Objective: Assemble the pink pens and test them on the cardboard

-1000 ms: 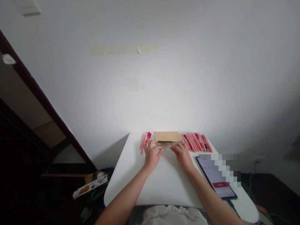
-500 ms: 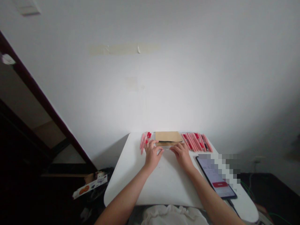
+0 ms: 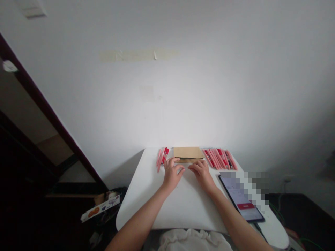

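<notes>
My left hand (image 3: 172,176) and my right hand (image 3: 202,175) face each other above the white table (image 3: 183,205), thumbs and index fingers pinched with a small gap between the tips. A thin pale or clear piece seems to sit at the fingertips, too small to name. Just beyond them lies a brown paper packet (image 3: 187,152) with a dark slit along its near side. A few pink and red pens (image 3: 159,160) lie close to the left hand's fingers. To the right of the packet, several pink and red pens (image 3: 215,158) lie side by side.
A phone (image 3: 237,195) with a lit screen lies at the table's right, a dark cable (image 3: 259,230) at its near end. The wall (image 3: 167,115) rises directly behind the table. A printed white box (image 3: 102,208) is low on the left, off the table.
My left hand has shifted slightly to the right, and my right hand slightly to the left. Their pinched fingertips are nearer each other, and less of the clear piece shows between them.
</notes>
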{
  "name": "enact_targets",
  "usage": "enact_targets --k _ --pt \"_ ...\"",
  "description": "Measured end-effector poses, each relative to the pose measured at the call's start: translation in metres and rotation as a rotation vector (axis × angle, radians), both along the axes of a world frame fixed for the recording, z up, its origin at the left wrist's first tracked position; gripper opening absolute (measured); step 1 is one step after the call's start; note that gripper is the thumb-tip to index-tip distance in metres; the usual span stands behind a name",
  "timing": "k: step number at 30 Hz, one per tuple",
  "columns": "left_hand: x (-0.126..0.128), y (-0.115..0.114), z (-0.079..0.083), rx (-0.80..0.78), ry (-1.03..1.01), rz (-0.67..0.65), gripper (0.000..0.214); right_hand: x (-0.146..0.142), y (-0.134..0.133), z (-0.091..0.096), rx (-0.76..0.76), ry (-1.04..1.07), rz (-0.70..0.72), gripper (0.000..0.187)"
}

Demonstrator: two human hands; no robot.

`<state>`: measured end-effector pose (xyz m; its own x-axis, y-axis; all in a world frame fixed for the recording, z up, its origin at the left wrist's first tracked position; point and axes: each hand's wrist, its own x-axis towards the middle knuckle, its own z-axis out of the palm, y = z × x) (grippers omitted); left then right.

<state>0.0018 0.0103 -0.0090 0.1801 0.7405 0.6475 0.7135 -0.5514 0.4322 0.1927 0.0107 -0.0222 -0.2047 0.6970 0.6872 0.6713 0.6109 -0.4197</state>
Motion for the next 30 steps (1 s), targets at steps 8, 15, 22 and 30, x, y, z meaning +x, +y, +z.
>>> enact_targets --k 8,15,22,30 --pt "0.002 0.0 -0.002 -0.027 -0.023 -0.021 0.007 -0.002 -0.002 0.003 0.006 0.005 0.034 0.018" --pt "0.005 -0.001 0.0 -0.01 -0.009 -0.021 0.007 -0.002 -0.001 0.002 -0.008 0.034 0.052 0.018" --pt "0.006 -0.001 0.0 -0.019 -0.015 -0.022 0.005 0.001 0.0 0.002 -0.045 0.032 0.054 0.02" --pt "0.001 0.003 0.001 -0.017 -0.043 0.008 0.005 0.011 0.005 -0.004 0.004 0.003 -0.032 0.019"
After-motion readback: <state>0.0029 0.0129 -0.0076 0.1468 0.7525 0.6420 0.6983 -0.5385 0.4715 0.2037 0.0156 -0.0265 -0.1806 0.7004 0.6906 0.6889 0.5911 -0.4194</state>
